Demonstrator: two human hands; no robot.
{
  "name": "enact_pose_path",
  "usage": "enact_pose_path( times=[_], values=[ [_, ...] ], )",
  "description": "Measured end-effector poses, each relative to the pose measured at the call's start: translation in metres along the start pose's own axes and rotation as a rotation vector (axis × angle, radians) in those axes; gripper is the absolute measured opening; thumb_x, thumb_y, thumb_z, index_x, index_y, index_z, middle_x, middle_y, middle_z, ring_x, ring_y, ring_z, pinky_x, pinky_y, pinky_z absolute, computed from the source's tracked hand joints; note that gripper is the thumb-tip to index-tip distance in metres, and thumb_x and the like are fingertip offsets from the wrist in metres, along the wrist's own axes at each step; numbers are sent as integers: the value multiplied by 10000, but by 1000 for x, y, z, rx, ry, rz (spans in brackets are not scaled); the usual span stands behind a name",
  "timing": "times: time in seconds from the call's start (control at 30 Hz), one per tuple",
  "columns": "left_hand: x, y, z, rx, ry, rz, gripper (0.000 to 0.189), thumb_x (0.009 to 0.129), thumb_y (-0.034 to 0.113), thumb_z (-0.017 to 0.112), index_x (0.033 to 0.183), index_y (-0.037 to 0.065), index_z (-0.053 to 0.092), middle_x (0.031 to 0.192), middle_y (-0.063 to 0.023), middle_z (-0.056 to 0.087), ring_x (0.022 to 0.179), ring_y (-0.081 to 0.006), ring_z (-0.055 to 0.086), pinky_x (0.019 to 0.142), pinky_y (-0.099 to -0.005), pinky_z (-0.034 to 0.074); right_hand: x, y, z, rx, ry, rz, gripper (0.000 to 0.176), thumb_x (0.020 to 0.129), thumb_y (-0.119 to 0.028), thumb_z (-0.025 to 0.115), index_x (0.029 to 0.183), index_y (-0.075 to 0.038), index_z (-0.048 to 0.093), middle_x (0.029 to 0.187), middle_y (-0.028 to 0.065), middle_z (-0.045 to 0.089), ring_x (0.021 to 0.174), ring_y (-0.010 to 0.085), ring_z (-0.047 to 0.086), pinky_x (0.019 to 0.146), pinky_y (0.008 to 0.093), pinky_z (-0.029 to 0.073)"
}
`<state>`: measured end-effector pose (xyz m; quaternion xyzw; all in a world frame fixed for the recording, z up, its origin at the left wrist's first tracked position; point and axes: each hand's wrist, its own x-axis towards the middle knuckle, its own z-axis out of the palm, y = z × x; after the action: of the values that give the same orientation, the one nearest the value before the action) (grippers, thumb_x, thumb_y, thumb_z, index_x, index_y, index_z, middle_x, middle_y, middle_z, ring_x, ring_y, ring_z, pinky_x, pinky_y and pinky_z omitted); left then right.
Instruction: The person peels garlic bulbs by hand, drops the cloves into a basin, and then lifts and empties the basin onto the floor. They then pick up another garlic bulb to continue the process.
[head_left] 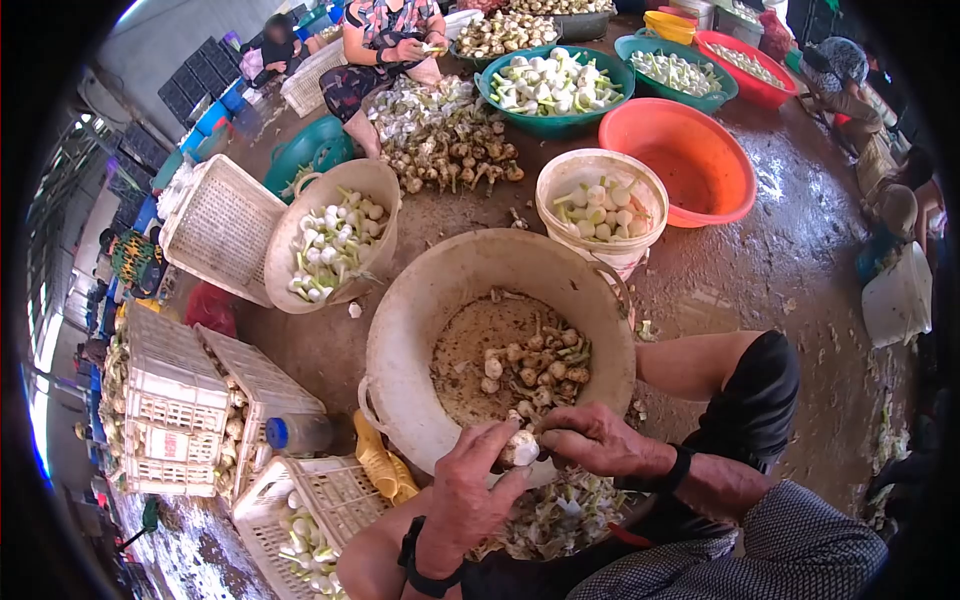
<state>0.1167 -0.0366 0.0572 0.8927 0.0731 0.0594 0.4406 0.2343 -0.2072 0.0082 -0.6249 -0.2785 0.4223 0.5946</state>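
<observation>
My left hand is closed round a garlic bulb, which is partly white and partly brown-skinned. Close against the bulb's right side, my right hand has its fingers pinched together; whatever they hold, if anything, is hidden. Both hands are over the near rim of a large, dirty off-white tub. Inside it, unpeeled brown garlic bulbs lie heaped toward the right. Below my hands, a pile of peeled skins and leaves lies between my legs.
A two-handled tub and a white bucket hold peeled bulbs. Beyond stand an orange basin and a green basin. White crates, a blue-capped jar and a yellow shoe are left. Another person sits ahead.
</observation>
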Motion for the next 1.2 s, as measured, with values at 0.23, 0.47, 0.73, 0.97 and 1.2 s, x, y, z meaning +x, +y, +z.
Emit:
enact_pose_path(
  times=[0.23, 0.47, 0.73, 0.97, 1.2],
  values=[
    [-2, -4, 5, 42, -25, 15, 452, 718, 48, 721, 1155, -3, 615, 1111, -164, 620, 947, -277, 652, 818, -335, 524, 3, 17, 2, -205, 22, -281, 195, 880, -145, 626, 969, 28, 630, 768, 155, 649, 716, 207, 655, 645, 345, 512],
    [0, -3, 6, -34, -52, 34, 449, 714, 33, 732, 1148, -3, 622, 1114, -164, 618, 926, -245, 660, 795, -322, 529, 4, 31, 9, -275, 102, -231, 169, 858, -121, 594, 940, 22, 628, 731, 172, 637, 669, 249, 659, 622, 360, 512],
    [-8, -4, -11, -645, -21, -200, 465, 776, 12, 730, 1208, -44, 567, 1127, -113, 614, 1010, -158, 609, 881, -288, 496, -4, 101, 15, -890, -279, -405, 245, 858, -227, 625, 786, 2, 573, 624, 155, 574, 634, 335, 633, 576, 416, 493],
    [-11, -1, -11, -710, 71, -250, 493, 752, -21, 745, 1193, -58, 530, 1045, -101, 635, 963, -164, 622, 862, -298, 508, 3, 46, 15, -47, -150, -127, 225, 929, -218, 604, 967, 3, 620, 687, 100, 610, 613, 193, 601, 581, 341, 484],
    [-13, -16, 4, -172, 48, -99, 466, 724, 37, 786, 1120, 18, 543, 1036, -124, 626, 890, -219, 652, 766, -325, 533, 0, 16, 8, 89, -158, -102, 303, 962, -288, 586, 1009, 8, 625, 668, 29, 586, 619, 97, 556, 559, 279, 458]
  ],
)
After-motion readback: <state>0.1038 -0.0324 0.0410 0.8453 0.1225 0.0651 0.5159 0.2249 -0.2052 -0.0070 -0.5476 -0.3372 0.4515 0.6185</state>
